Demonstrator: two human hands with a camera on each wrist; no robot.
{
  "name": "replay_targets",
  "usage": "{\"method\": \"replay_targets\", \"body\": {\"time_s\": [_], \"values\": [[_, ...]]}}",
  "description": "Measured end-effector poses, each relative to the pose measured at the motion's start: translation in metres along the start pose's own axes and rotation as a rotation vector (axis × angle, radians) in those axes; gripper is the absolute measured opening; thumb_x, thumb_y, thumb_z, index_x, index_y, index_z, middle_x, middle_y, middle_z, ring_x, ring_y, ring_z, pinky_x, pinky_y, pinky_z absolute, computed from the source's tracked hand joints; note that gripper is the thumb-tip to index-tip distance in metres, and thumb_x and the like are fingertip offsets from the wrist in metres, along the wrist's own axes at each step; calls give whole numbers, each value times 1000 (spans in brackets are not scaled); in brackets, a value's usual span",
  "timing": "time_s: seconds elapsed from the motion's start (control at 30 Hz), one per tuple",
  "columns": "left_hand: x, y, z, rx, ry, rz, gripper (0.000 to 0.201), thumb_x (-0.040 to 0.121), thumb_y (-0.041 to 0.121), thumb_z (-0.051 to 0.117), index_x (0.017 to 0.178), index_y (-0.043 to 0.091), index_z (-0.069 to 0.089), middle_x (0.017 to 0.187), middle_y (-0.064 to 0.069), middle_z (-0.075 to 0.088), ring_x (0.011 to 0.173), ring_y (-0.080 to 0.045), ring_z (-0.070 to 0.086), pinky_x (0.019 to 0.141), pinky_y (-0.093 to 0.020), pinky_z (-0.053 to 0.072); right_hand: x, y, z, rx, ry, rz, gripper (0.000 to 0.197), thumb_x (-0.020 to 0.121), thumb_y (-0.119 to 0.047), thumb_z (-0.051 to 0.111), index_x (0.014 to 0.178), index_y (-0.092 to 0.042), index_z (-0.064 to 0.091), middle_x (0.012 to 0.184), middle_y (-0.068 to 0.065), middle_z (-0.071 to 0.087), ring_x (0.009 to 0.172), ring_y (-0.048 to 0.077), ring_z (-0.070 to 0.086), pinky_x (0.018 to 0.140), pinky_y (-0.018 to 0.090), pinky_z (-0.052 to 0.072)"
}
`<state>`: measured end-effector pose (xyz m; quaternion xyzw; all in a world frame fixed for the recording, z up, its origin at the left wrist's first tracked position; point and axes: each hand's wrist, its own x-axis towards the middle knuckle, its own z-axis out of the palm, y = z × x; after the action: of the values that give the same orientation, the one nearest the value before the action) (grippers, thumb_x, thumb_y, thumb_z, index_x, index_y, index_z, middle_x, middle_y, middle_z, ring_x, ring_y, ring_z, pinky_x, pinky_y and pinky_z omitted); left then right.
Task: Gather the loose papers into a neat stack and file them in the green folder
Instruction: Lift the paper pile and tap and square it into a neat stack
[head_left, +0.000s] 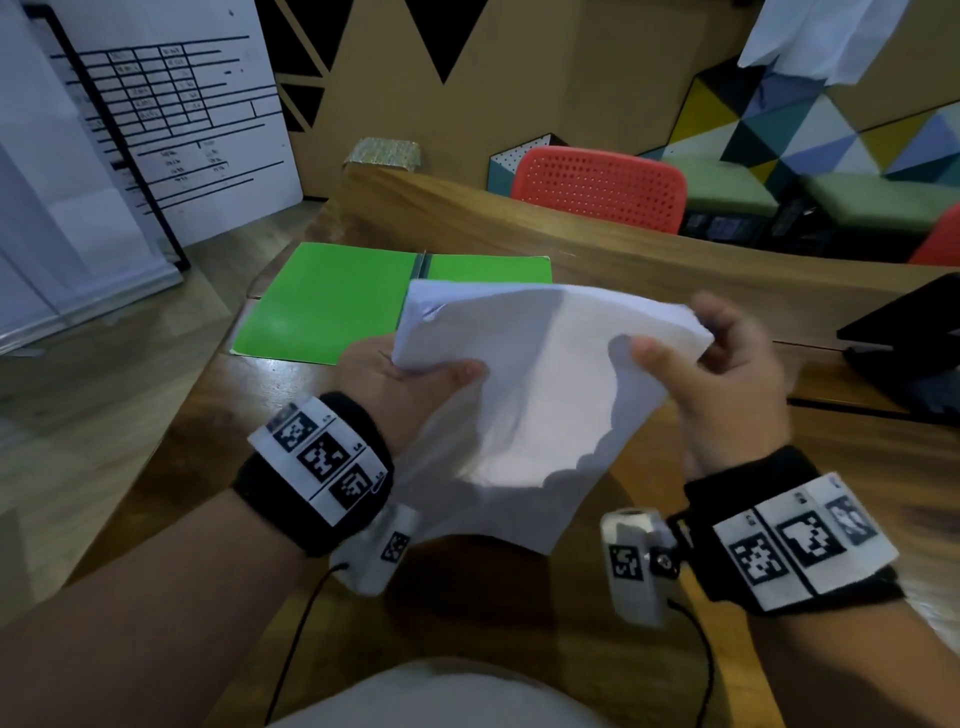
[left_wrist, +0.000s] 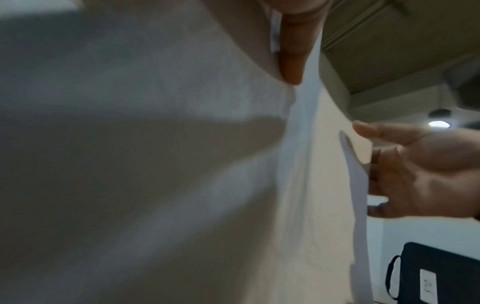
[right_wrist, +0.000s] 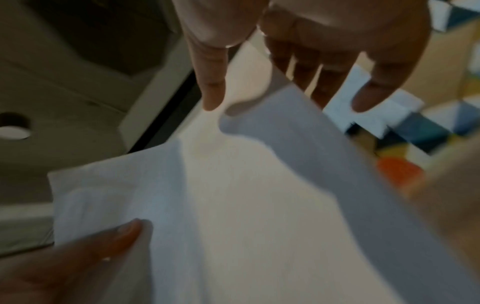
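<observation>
Left hand: the left hand (head_left: 402, 387) pinches the left edge of a stack of white papers (head_left: 519, 395), thumb on top and the other fingers hidden underneath.
Right hand: the right hand (head_left: 727, 384) grips the stack's right edge, thumb pressed on the top sheet and fingers curled behind the far corner; in the right wrist view the fingers (right_wrist: 369, 96) reach past the paper's edge.
Papers: the sheets are held up above the table, bowed and sagging in the middle, with the near corner hanging down towards the person.
Green folder: the green folder (head_left: 332, 301) lies open and flat on the wooden table (head_left: 649, 270), just beyond the left hand; the raised papers cover part of its right leaf.
Table, right side: a black case (head_left: 904, 332) sits at the right edge.
Beyond the table: a red perforated chair (head_left: 597, 184) stands behind the far edge, and a whiteboard (head_left: 171, 114) with a drawn grid leans at the left.
</observation>
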<state>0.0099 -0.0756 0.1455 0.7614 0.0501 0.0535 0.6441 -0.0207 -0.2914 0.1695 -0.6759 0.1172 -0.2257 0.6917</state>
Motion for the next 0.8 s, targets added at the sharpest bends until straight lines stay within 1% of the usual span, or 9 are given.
{"method": "replay_targets", "body": {"time_s": [0.07,0.17,0.23,0.3,0.4,0.53,0.63,0.73,0.8], "values": [[2,16,-2,128,-42,167,24,65,24,80,47,24,64,39,24,57,40,10,51,45,-7,44,0,-18,1,-273,69,-238,74,62,-30,80,128,-23,48,125,-4,53,108,0,52,94,19,45],[0,37,2,345,-173,391,21,63,41,77,72,25,67,44,17,55,49,0,52,53,-19,45,-13,-41,16,-435,-159,-509,65,65,-37,74,123,-33,44,121,-17,49,117,-2,47,102,15,37],[-3,40,8,423,-220,446,37,58,49,69,68,14,68,49,9,53,55,-15,51,56,-25,44,-20,-46,31,-427,-339,-549,48,70,-30,73,114,-27,54,109,-12,57,105,6,56,94,24,46],[-4,38,11,440,-234,462,36,57,50,65,64,14,69,49,5,51,54,-20,49,56,-30,46,-24,-43,42,-378,-450,-517,22,74,-23,69,96,-20,67,85,-7,64,79,5,59,73,24,49],[-4,32,7,390,-333,411,45,52,61,60,63,17,69,49,12,52,53,-14,49,55,-26,45,-24,-39,43,-273,-438,-476,8,74,-14,69,79,-20,69,64,-20,62,61,-8,54,62,9,41],[4,19,-19,625,-459,212,30,68,49,72,78,20,72,74,0,72,73,-19,67,71,-32,55,-10,-41,16,12,-307,-268,19,75,-5,68,67,-23,71,58,-10,66,57,10,56,55,20,47],[18,-3,-47,684,-460,49,26,68,37,76,85,19,74,80,-6,73,76,-19,66,74,-30,55,2,-31,-7,106,-182,-157,24,82,-1,62,67,-17,70,55,-6,67,51,10,59,52,20,49],[29,-28,-63,178,-329,-123,30,45,34,85,64,14,73,59,3,70,59,-15,63,52,-15,50,12,-7,-19,142,-80,-23,19,84,-7,62,70,-19,67,54,-7,66,52,9,60,55,23,51],[35,-40,-61,-175,-216,-183,23,47,31,85,62,16,74,60,5,73,57,-9,68,53,-18,55,15,10,-19,154,-43,78,16,82,-15,65,67,-21,67,55,-7,65,56,13,58,62,31,49]]}}
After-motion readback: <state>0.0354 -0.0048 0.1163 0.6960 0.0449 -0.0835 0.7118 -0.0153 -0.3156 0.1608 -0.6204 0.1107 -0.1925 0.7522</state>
